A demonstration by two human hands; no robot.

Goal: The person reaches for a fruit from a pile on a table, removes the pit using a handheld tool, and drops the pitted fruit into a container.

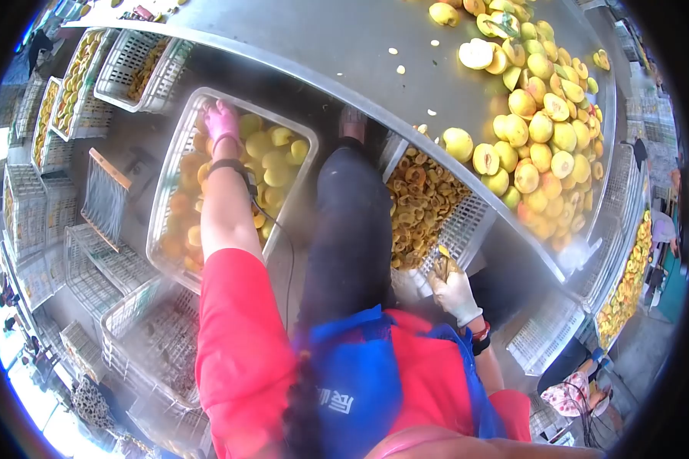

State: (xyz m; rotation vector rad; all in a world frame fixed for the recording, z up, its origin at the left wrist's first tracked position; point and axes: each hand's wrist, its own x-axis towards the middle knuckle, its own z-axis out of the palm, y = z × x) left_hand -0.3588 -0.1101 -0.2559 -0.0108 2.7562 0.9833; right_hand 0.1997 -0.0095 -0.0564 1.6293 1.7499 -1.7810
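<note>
My left hand [223, 125], in a pink glove, reaches to the far end of a white plastic crate [308, 163] of yellow peaches [269, 144]. It is over the fruit just inside the rim, and its fingertips are hidden. Near my right thigh, my right hand [455, 293], in a whitish glove, is closed around a small brown and yellow thing I cannot make out. Below that hand's far side stands another white crate [473, 224] holding brownish cut fruit pieces [421, 200].
A metal table [344, 47] slopes across the top, bearing a heap of whole and halved peaches [542, 145]. Crates with fruit [76, 86] and stacked crates [157, 329] stand at left. A small stool [109, 191] is beside the peach crate. Another person [578, 392] is at lower right.
</note>
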